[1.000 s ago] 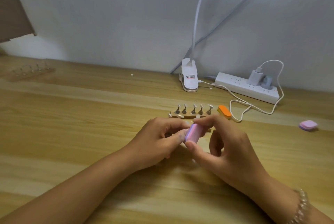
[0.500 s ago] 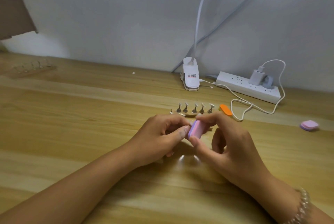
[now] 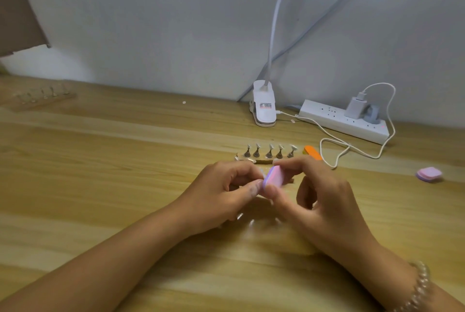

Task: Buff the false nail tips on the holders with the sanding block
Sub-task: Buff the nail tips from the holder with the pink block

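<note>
My right hand (image 3: 324, 201) pinches a small pink and lilac sanding block (image 3: 274, 178) between thumb and fingers, just above the wooden table. My left hand (image 3: 221, 193) has its fingers curled against the block's left edge, pinching something small; a pale tip (image 3: 264, 173) shows by the fingertips, mostly hidden. Just behind both hands stands a wooden strip (image 3: 261, 160) with a row of metal holders (image 3: 269, 151), each carrying a false nail tip.
An orange file block (image 3: 312, 152) lies right of the holders. A second pink block (image 3: 429, 174) sits far right. A white lamp clip (image 3: 264, 110), a power strip (image 3: 344, 120) and its white cable (image 3: 334, 153) are at the back. Another holder strip (image 3: 40, 96) lies far left.
The sanding block has tilted and shifted slightly in my right hand against my left fingertips. Both hands stay in the same place.
</note>
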